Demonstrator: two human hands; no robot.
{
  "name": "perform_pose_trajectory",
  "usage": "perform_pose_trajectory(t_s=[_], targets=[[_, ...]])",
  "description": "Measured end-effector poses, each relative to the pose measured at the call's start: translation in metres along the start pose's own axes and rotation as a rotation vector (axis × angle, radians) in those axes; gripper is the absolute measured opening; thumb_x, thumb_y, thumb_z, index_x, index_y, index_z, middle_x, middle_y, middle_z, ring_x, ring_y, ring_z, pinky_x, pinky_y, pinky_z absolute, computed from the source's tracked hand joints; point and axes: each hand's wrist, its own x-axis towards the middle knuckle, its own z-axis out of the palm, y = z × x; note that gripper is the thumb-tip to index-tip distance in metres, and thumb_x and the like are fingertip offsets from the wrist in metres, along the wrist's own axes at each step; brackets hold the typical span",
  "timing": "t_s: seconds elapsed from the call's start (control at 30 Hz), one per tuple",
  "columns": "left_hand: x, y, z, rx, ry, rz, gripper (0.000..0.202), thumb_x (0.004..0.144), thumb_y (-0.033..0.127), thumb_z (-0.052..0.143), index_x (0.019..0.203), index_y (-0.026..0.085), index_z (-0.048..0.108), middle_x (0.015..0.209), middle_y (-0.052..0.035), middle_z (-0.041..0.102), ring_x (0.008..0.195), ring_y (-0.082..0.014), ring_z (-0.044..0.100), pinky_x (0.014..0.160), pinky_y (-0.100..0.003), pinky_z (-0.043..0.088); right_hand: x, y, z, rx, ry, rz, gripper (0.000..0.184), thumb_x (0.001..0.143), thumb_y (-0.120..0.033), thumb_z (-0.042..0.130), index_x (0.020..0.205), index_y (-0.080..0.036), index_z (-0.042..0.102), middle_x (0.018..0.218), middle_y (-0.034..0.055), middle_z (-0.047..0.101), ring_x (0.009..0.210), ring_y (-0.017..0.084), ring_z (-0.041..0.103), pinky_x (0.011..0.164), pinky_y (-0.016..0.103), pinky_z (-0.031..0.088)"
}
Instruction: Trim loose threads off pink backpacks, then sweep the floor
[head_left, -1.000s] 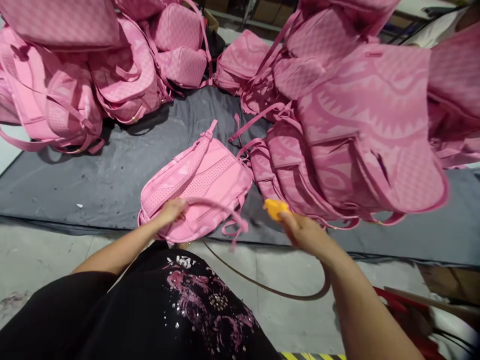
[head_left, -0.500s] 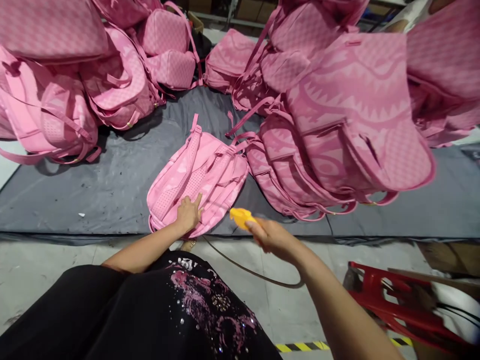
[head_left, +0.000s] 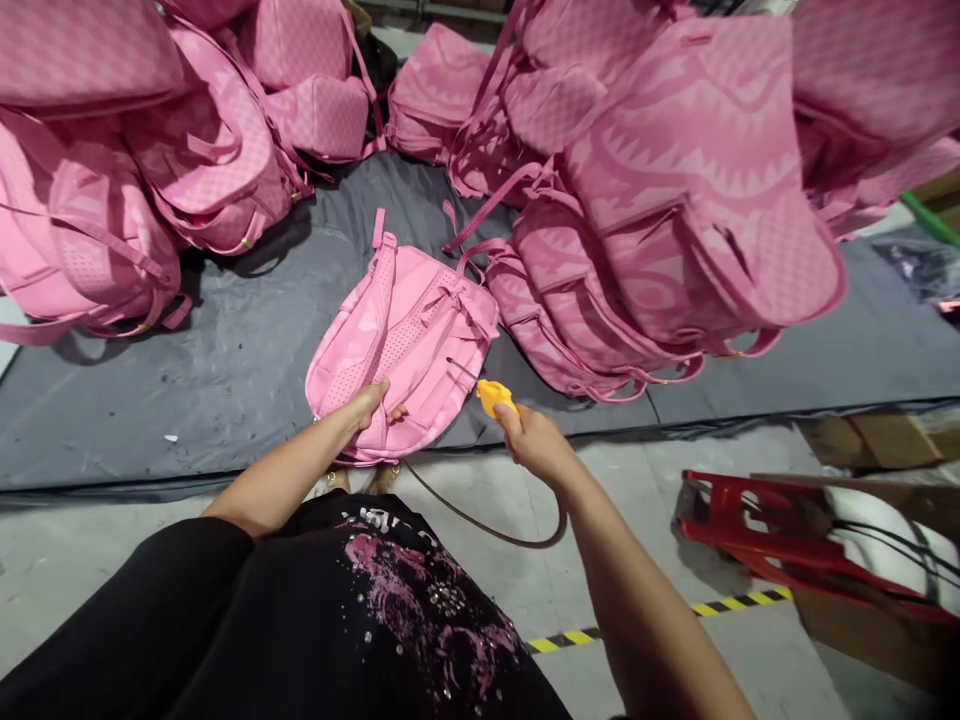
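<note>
Grey-covered desk [head_left: 247,370] carries everything; the backpack [head_left: 420,378] in work lies back panel up at the middle of the near edge, its bottom end right at that edge. Changed over the last second: its right strap [head_left: 441,306] no longer hangs off the near side, it's now folded up toward the top right. Left hand [head_left: 366,402] has dropped that strap run and sits at the bag's bottom, fingers part-curled with strap webbing between them and thumb; can't tell how tight. Right hand [head_left: 534,440] has come in from the right, fingers closed round the yellow tool [head_left: 496,398]; its thin nozzle [head_left: 462,370] is now over the panel, contact unclear. My read: right half of the panel is exposed to the tool, left hand steadying. Around: bag stack [head_left: 675,200] on the desk's right crowds the backpack's right side, so little slack there; left pile [head_left: 214,185] is well apart. Red frame [head_left: 720,512] on the floor off the near edge, right. Hose [head_left: 480,522] loops below the near edge, possible snag. White scrap [head_left: 171,438] near that edge, left.
</note>
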Motion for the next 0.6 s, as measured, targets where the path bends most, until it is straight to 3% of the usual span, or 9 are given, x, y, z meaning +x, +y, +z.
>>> perform_pose_trajectory(t_s=[0.23, 0.47, 0.6], targets=[[0.006, 0.002, 0.000, 0.009, 0.034, -0.040, 0.042, 0.104, 0.040, 0.033, 0.123, 0.006, 0.050, 0.062, -0.0099, 0.066, 0.041, -0.0172, 0.058, 0.039, -0.024, 0.048, 0.007, -0.006, 0.017, -0.021, 0.040, 0.031, 0.046, 0.101, -0.052, 0.029, 0.092, -0.018, 0.060, 0.078, 0.0102, 0.069, 0.069, 0.021, 0.063, 0.059, 0.028, 0.034], [0.008, 0.002, -0.001, 0.065, 0.030, -0.039, 0.044, 0.104, 0.040, 0.030, 0.112, 0.006, 0.057, 0.058, -0.0085, 0.064, 0.039, -0.0156, 0.054, 0.040, -0.024, 0.048, 0.028, -0.018, 0.003, -0.036, 0.046, -0.019, 0.051, 0.102, -0.050, 0.028, 0.103, -0.015, 0.064, 0.088, 0.0141, 0.071, 0.075, 0.022, 0.064, 0.061, 0.028, 0.033], [0.006, 0.002, 0.003, 0.098, 0.062, -0.032, 0.046, 0.104, 0.041, 0.029, 0.117, 0.003, 0.051, 0.060, -0.0091, 0.064, 0.041, -0.0147, 0.055, 0.042, -0.024, 0.049, 0.046, -0.018, -0.007, -0.075, 0.054, -0.051, 0.054, 0.103, -0.052, 0.027, 0.106, -0.014, 0.064, 0.094, 0.0157, 0.072, 0.078, 0.021, 0.066, 0.062, 0.028, 0.034]])
